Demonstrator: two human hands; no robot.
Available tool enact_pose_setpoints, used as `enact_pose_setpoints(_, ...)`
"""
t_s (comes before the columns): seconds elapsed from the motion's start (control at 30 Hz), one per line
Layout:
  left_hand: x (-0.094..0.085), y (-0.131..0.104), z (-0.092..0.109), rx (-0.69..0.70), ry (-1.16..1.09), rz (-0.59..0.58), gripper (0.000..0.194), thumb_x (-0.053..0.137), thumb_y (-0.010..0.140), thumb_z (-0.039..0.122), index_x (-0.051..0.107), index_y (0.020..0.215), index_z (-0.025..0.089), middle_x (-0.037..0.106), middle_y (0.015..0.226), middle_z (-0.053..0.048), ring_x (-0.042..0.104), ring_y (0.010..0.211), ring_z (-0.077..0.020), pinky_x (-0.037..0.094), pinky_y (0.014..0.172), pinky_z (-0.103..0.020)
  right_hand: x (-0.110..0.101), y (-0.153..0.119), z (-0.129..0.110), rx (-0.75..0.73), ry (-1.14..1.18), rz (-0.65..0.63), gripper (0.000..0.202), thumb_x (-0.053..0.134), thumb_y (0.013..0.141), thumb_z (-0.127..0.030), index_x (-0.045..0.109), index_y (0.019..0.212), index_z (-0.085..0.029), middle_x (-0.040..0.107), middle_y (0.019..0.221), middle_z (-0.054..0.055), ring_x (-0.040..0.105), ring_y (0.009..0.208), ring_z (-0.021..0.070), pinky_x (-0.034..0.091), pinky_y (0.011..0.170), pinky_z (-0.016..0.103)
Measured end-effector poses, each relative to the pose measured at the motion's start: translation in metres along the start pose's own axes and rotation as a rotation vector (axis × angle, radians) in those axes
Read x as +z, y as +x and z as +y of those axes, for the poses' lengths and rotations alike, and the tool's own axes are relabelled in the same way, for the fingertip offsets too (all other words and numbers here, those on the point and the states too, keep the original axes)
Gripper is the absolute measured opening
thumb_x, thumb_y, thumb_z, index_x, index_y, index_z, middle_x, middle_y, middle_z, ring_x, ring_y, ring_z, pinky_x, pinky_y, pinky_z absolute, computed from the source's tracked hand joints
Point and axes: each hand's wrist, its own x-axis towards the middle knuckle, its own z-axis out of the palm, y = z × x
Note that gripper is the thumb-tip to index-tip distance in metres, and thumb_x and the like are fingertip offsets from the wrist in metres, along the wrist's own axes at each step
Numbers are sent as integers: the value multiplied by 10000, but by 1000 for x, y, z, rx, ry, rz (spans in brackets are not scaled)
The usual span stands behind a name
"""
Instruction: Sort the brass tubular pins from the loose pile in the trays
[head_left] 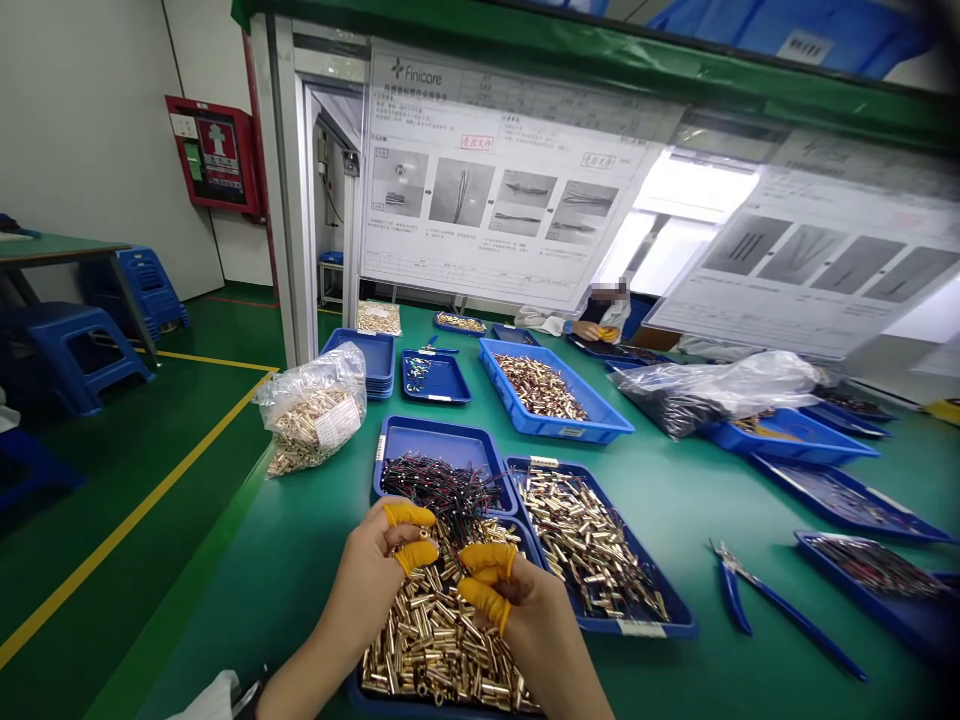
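Observation:
My left hand (367, 570), with yellow finger cots on thumb and forefinger, pinches a small brass tube (424, 535), its round end showing. My right hand (525, 595), also in yellow finger cots, has its fingertips pressed together; whatever they hold is too small to make out. Both hands are over a blue tray full of loose brass tubes (442, 640). Just beyond lies a tray with a heap of thin black and red wires (435, 480). To the right, another blue tray (660, 615) holds brass tubes with wires in them.
Pliers with blue handles (780, 605) lie at right. A plastic bag of brass parts (311, 420) stands left, near stacked trays (367, 350). Farther back are a deep blue bin (592, 430) and a small tray (454, 395). Across the table another person's hands (600, 332) show.

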Motion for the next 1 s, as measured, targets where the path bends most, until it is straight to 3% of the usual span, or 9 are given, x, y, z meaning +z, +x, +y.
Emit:
enact_pose_setpoints(0.13,1,-1,2,79,27,-3,83,680,641,238,634,689,188,516,911,-20,553,764,-170,456,678,-267,-2,-2,0,-115,-130,-7,197,672,702,-336,622,753,-153,612,689,38,571,635,180,455,567,279)
enact_pose_setpoints(0.3,2,-4,2,121,81,-24,86,674,656,255,644,702,188,539,738,-9,516,687,-166,435,641,-271,2,-6,-3,-222,-248,5,240,533,804,-360,547,656,-172,489,546,-19,445,494,128,350,455,234)
enact_pose_setpoints(0.53,3,-5,2,0,3,-54,205,666,692,332,618,821,179,620,778,-31,569,718,-180,453,671,-290,7,-6,-3,-215,-236,21,214,533,798,-325,620,896,-157,648,752,69,596,676,202,468,623,289)
enact_pose_setpoints(1.0,4,-6,-1,8,3,-128,157,606,725,279,590,841,175,583,782,-21,553,745,-172,450,683,-283,7,-8,-7,-289,-328,46,226,539,801,-311,675,900,-160,643,666,46,572,579,180,443,524,260)
